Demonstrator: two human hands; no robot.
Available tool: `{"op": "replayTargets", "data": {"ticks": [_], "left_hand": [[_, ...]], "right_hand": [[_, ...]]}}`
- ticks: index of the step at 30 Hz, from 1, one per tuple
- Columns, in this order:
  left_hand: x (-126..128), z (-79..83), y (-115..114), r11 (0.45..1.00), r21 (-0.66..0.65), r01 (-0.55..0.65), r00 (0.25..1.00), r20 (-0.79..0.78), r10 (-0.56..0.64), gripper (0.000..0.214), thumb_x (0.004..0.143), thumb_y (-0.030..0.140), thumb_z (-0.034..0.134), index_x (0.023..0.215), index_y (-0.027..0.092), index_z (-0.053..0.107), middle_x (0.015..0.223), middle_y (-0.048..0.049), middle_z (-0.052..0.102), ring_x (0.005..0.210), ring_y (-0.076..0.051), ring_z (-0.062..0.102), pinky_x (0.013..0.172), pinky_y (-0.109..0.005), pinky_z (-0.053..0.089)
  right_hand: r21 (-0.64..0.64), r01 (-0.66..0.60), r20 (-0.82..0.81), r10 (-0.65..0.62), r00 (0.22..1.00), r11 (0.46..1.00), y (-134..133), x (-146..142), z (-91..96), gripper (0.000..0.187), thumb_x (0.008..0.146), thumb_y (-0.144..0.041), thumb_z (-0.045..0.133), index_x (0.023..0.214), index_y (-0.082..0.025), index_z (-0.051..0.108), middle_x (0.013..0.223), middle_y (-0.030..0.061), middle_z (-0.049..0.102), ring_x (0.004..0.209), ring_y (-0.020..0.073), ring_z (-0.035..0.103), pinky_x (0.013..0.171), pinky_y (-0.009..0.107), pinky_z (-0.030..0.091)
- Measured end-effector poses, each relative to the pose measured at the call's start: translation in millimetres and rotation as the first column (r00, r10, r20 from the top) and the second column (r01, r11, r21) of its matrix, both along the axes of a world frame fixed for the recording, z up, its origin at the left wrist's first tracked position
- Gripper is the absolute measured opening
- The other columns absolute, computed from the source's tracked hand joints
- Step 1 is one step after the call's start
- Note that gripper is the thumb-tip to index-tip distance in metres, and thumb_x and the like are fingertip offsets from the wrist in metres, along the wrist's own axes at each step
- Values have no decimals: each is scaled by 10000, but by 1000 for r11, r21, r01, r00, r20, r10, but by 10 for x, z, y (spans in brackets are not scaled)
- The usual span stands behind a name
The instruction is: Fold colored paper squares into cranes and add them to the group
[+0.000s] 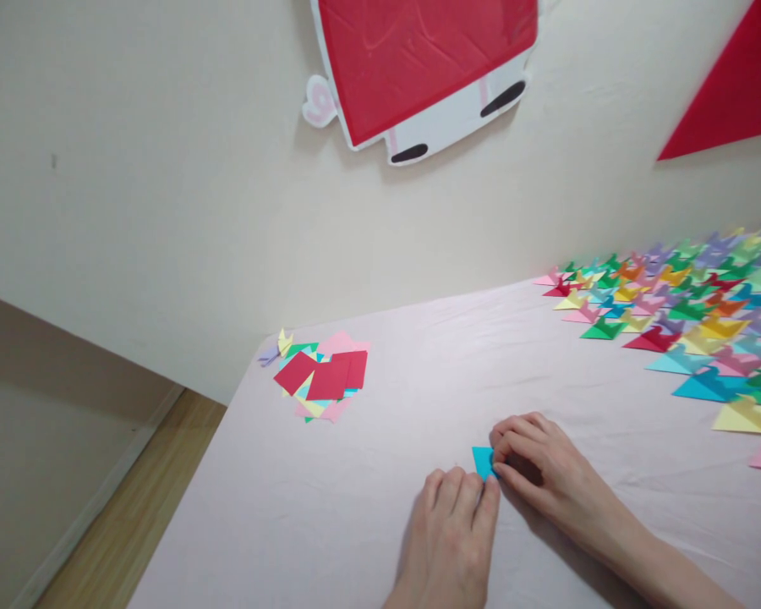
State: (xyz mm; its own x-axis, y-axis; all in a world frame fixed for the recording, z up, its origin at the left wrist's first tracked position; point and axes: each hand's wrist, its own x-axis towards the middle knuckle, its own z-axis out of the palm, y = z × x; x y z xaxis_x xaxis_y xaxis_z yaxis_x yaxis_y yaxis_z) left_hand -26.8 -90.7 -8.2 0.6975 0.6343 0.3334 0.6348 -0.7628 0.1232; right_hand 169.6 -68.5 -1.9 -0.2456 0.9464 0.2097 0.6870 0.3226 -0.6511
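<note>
Floor with wood grain, far left, beyond the edge of the cloth-covered table; loose pile of coloured paper sheets, red uppermost, a yellow folded piece and a purple folded piece at its far left side, purple blurred; red-and-white wall decoration above, cut off by upper border; left hand, fingers bent, tips down at near end of blue paper; cannot tell whether it grips or only presses; blue paper lies on the cloth between the hands, one sharp corner pointing left and away from the person, visible part narrowing toward the person; remainder hidden by fingers, so long axis cannot be read; right hand, thumb and forefinger closed on the paper's right side; folded paper birds in rows, far right, outermost cut off by right border, farthest blurred.
</note>
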Motion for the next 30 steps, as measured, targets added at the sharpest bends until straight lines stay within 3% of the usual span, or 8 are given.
{"op": "replayTargets", "data": {"ticks": [9, 19, 30], "left_hand": [[21, 0, -10, 999, -10, -38, 999, -29, 37, 359, 926, 73, 376, 1241, 121, 541, 1057, -82, 600, 962, -219, 524, 886, -385, 453], [-30, -11, -34, 992, 100, -82, 996, -34, 86, 332, 925, 101, 420, 1204, 155, 592, 1147, -78, 612, 1067, -239, 505, 911, -397, 429], [-63, 8, -62, 988, 124, -92, 996, 16, 91, 332, 923, 104, 393, 1152, 151, 629, 1133, -70, 661, 1042, -250, 550, 907, -380, 423]], "right_hand": [[-16, 0, -14, 0, 1000, 1000, -13, -6, 23, 125, 884, -226, 558, 768, -245, 602, 933, 44, 675, 916, 237, 574, 807, 410, 461], [-27, 19, -25, -20, 999, 999, -18, 20, -29, 119, 871, -154, 515, 889, -248, 586, 921, 46, 668, 900, 237, 568, 792, 403, 457], [-11, 11, 12, -11, 1000, 1000, -26, -4, -21, 177, 834, -101, 513, 821, -244, 615, 948, 37, 668, 924, 235, 565, 801, 406, 440]]}}
